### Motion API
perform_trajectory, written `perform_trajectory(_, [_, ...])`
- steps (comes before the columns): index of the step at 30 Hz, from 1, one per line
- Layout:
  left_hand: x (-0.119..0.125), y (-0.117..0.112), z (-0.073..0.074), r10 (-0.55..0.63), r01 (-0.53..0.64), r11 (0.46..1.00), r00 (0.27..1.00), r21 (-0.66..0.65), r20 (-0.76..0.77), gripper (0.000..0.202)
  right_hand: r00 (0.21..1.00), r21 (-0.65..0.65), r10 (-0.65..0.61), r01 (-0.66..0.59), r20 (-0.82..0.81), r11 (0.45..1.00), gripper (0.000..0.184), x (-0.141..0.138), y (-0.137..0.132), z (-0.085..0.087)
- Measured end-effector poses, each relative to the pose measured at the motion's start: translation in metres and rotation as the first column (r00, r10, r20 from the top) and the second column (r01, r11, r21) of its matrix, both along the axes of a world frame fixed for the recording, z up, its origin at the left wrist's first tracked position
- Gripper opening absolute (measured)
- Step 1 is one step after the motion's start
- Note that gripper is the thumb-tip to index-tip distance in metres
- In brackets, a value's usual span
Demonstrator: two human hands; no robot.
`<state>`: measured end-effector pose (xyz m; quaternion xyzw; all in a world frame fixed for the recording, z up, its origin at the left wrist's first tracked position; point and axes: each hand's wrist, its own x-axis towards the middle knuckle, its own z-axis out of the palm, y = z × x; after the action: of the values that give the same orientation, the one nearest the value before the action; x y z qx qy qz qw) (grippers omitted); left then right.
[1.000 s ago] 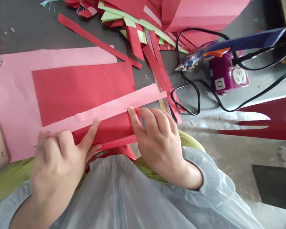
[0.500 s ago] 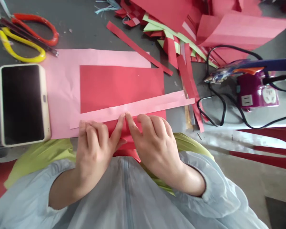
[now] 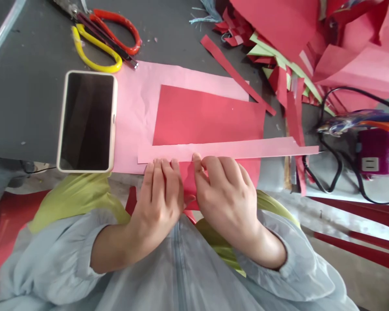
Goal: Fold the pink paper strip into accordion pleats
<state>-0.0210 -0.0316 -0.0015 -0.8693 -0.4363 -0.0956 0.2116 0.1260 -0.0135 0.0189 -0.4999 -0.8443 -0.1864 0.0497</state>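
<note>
A long pink paper strip (image 3: pixel 243 149), doubled lengthwise at its right end, lies across a red paper sheet (image 3: pixel 210 119). My left hand (image 3: pixel 160 198) rests on the strip's lower edge, its fingers stretched flat side by side and its thumb low over the red sheet. Close to its right, my right hand (image 3: pixel 227 198) is closed at the same edge. One fingertip presses on the strip while the other fingers curl under; its grip underneath is hidden. Beneath the red sheet lies a bigger pink sheet (image 3: pixel 129 108).
A phone (image 3: pixel 87 121) covers the pink sheet's left side, with scissors (image 3: pixel 99 52) behind it. A narrow red strip (image 3: pixel 236 73) lies behind the red sheet. Paper scraps (image 3: pixel 278 26) pile up at the back right, near a black cable (image 3: pixel 340 172) and a purple socket block (image 3: pixel 379 151).
The view has shifted, so the table appears further right. The pink strip's slant has flattened. My left fingers have straightened and drawn together, and a gap has opened between my hands' fingertips.
</note>
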Motion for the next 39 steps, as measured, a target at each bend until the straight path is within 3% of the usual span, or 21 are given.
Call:
perform_trajectory(6, [-0.011,0.002,0.007,0.059,-0.057,0.997,0.998,-0.052,0.036,0.056,0.999,0.009,-0.005,0.004,0.040,1.000,0.019,-0.004,0.000,0.003])
perform_trajectory(11, [-0.015,0.002,0.008,0.067,-0.064,0.997,0.996,-0.046,0.054,0.056,0.998,0.023,-0.002,0.001,0.060,1.000,0.017,-0.004,0.001,0.002])
perform_trajectory(16, [-0.021,0.010,0.010,0.002,-0.001,1.000,0.997,-0.025,0.072,0.043,1.000,0.031,0.027,-0.028,0.014,0.999,0.016,0.002,0.005,0.001])
perform_trajectory(21, [-0.028,0.021,0.016,-0.059,0.057,0.998,0.996,0.032,0.069,0.022,0.994,-0.042,0.051,-0.055,-0.096,0.998,0.021,0.014,0.010,0.004])
perform_trajectory(31, [-0.031,0.023,0.014,-0.077,0.073,0.995,0.996,0.071,0.051,0.017,0.972,-0.134,0.054,-0.087,-0.230,0.987,0.025,0.024,0.020,0.000])
perform_trajectory(36, [-0.030,0.022,0.007,-0.031,0.039,0.998,0.987,-0.049,0.159,0.027,0.937,-0.265,-0.046,-0.050,-0.345,0.963,0.030,0.016,0.032,0.001])
perform_trajectory(39, [-0.029,0.021,0.004,0.014,0.020,0.992,0.965,-0.126,0.261,0.029,0.924,-0.304,-0.084,-0.037,-0.374,0.952,0.024,0.011,0.039,0.002])
